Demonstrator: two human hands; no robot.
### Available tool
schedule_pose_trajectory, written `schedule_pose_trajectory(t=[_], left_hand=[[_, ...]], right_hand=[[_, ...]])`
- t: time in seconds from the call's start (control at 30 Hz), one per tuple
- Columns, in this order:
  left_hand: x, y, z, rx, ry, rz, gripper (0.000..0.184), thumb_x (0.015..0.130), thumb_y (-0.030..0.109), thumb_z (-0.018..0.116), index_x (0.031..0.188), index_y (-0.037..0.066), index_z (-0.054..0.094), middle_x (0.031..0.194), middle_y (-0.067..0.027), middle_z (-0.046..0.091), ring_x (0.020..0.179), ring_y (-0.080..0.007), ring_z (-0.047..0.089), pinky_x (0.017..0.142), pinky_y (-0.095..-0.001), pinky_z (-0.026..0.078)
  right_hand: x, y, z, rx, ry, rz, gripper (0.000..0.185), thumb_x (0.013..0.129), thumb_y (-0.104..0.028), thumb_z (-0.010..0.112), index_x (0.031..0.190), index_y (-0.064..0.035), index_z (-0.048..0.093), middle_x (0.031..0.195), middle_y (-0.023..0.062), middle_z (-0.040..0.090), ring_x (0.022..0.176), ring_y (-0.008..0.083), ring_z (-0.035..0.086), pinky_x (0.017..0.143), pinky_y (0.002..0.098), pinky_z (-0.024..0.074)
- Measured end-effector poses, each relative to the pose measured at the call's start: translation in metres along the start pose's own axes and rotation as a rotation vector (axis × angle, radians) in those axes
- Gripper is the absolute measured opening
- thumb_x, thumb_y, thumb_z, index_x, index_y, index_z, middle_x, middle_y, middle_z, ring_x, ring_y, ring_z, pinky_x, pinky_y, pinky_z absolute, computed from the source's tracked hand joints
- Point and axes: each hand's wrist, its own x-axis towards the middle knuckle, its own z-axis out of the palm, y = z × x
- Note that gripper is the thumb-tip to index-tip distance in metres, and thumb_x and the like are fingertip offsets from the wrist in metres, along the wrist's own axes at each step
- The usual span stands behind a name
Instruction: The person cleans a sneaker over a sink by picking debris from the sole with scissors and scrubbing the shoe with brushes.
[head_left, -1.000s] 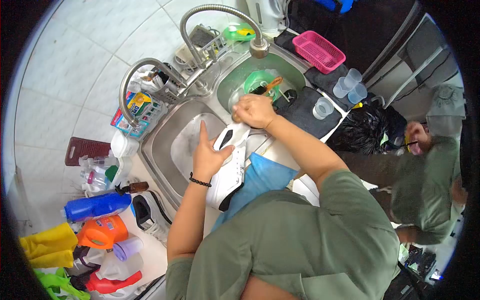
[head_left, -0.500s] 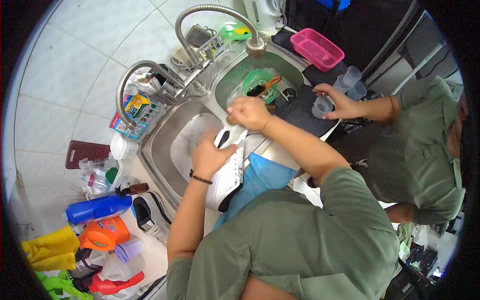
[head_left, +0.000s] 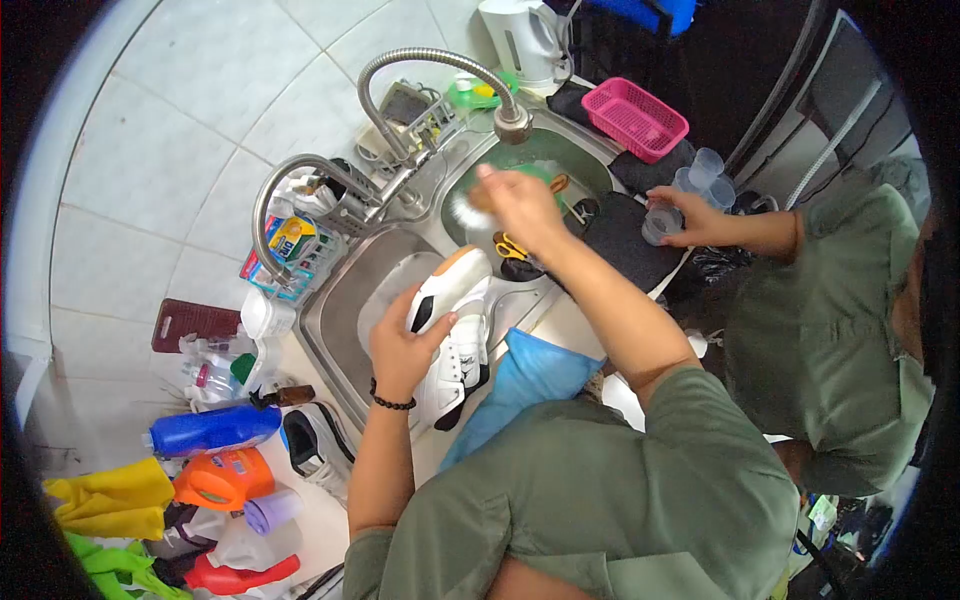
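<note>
My left hand [head_left: 402, 345] is closed around a white sneaker [head_left: 455, 368] with black patches, held tilted over the front edge of the left basin [head_left: 335, 330]. My right hand [head_left: 525, 215] grips a brush [head_left: 470, 212] with pale bristles above the right basin [head_left: 590, 150], apart from the sneaker. Motion blurs the brush, and my fingers cover most of its handle. Below it sit a green tub [head_left: 545, 172] and yellow-handled scissors [head_left: 508, 246]. A blue cloth [head_left: 530, 375] lies on the counter edge near the sneaker.
At the right, a co-worker's hand [head_left: 695, 218] holds a clear cup [head_left: 660, 225]. A pink basket [head_left: 636, 118] stands behind. Two curved faucets arch over the basins, including the right one [head_left: 513, 122]. Another sneaker [head_left: 318, 442], a blue bottle [head_left: 215, 430] and an orange jug [head_left: 225, 478] crowd the left.
My right hand has lifted the brush away from the sneaker, up over the right basin. The sneaker has turned in my left hand, showing more of its sole edge. The view has shifted slightly.
</note>
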Motion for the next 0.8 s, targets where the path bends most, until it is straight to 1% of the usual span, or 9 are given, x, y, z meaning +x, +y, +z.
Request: schedule_pose_trajectory(t=[0.1, 0.17, 0.27, 0.4, 0.5, 0.53, 0.63, 0.73, 0.8], left_hand=[[-0.006, -0.003, 0.000, -0.046, 0.073, -0.053, 0.050, 0.076, 0.016, 0.086, 0.119, -0.003, 0.067, 0.104, -0.0126, 0.074, 0.093, -0.0158, 0.069, 0.084, -0.0303, 0.053], [-0.015, -0.011, -0.010, -0.127, 0.114, -0.108, 0.049, 0.076, 0.013, 0.085, 0.119, -0.003, 0.066, 0.105, -0.0114, 0.073, 0.092, -0.0153, 0.068, 0.085, -0.0305, 0.053], [-0.023, -0.029, -0.019, -0.267, 0.118, -0.098, 0.050, 0.076, 0.007, 0.085, 0.120, -0.003, 0.065, 0.107, -0.0096, 0.072, 0.096, -0.0158, 0.067, 0.087, -0.0305, 0.052], [-0.029, -0.030, -0.023, -0.236, 0.110, -0.081, 0.053, 0.075, 0.005, 0.085, 0.123, -0.003, 0.063, 0.112, -0.0098, 0.070, 0.101, -0.0155, 0.065, 0.090, -0.0300, 0.051], [-0.037, -0.032, -0.030, -0.278, 0.145, -0.071, 0.053, 0.076, 0.005, 0.085, 0.124, -0.003, 0.063, 0.112, -0.0099, 0.070, 0.101, -0.0160, 0.065, 0.090, -0.0304, 0.051], [-0.036, -0.033, -0.031, -0.307, 0.166, -0.067, 0.053, 0.076, 0.004, 0.085, 0.124, -0.003, 0.063, 0.112, -0.0099, 0.070, 0.101, -0.0162, 0.066, 0.090, -0.0306, 0.052], [-0.040, -0.028, -0.030, -0.356, 0.177, -0.062, 0.052, 0.076, 0.004, 0.085, 0.123, -0.002, 0.063, 0.112, -0.0104, 0.070, 0.100, -0.0165, 0.066, 0.090, -0.0312, 0.052], [-0.039, -0.024, -0.030, -0.324, 0.176, -0.060, 0.052, 0.077, 0.005, 0.084, 0.123, -0.003, 0.063, 0.113, -0.0100, 0.069, 0.101, -0.0167, 0.065, 0.090, -0.0312, 0.052], [-0.038, -0.030, -0.028, -0.280, 0.199, -0.065, 0.053, 0.076, 0.008, 0.085, 0.123, -0.002, 0.063, 0.111, -0.0118, 0.071, 0.099, -0.0175, 0.067, 0.088, -0.0315, 0.053]], right_hand=[[-0.028, -0.033, 0.012, -0.243, -0.139, -0.328, 0.058, 0.100, -0.051, 0.041, 0.081, -0.0078, 0.074, 0.085, 0.0183, 0.068, 0.083, 0.0405, 0.066, 0.076, 0.0500, 0.0502], [-0.011, 0.021, 0.015, -0.332, -0.111, -0.262, 0.058, 0.100, -0.050, 0.041, 0.083, -0.0056, 0.074, 0.085, 0.0196, 0.069, 0.085, 0.0408, 0.066, 0.076, 0.0492, 0.0506], [0.003, 0.040, 0.013, -0.278, -0.200, 0.018, 0.058, 0.101, -0.048, 0.040, 0.087, -0.0025, 0.073, 0.084, 0.0216, 0.070, 0.086, 0.0405, 0.068, 0.078, 0.0473, 0.0513], [-0.021, -0.043, 0.040, 0.168, -0.180, -0.123, 0.059, 0.100, -0.050, 0.042, 0.087, -0.0020, 0.074, 0.083, 0.0214, 0.071, 0.083, 0.0384, 0.069, 0.078, 0.0453, 0.0523], [-0.021, 0.003, 0.045, 0.069, -0.276, -0.107, 0.061, 0.100, -0.052, 0.042, 0.089, -0.0014, 0.074, 0.084, 0.0202, 0.072, 0.085, 0.0372, 0.070, 0.078, 0.0441, 0.0519], [-0.021, 0.003, 0.032, -0.418, -0.375, -0.227, 0.060, 0.100, -0.051, 0.041, 0.091, -0.0009, 0.074, 0.085, 0.0195, 0.072, 0.087, 0.0375, 0.069, 0.078, 0.0429, 0.0515], [-0.015, -0.031, 0.036, 0.080, -0.178, 0.051, 0.059, 0.100, -0.049, 0.041, 0.093, -0.0009, 0.074, 0.087, 0.0201, 0.071, 0.088, 0.0398, 0.068, 0.078, 0.0436, 0.0514], [-0.013, 0.007, 0.068, 0.213, -0.219, -0.104, 0.057, 0.100, -0.048, 0.040, 0.094, -0.0030, 0.075, 0.090, 0.0204, 0.070, 0.089, 0.0407, 0.067, 0.080, 0.0443, 0.0513], [-0.018, 0.020, 0.038, -0.414, -0.292, -0.255, 0.055, 0.100, -0.049, 0.039, 0.092, -0.0094, 0.076, 0.091, 0.0207, 0.070, 0.090, 0.0392, 0.068, 0.081, 0.0468, 0.0511]])
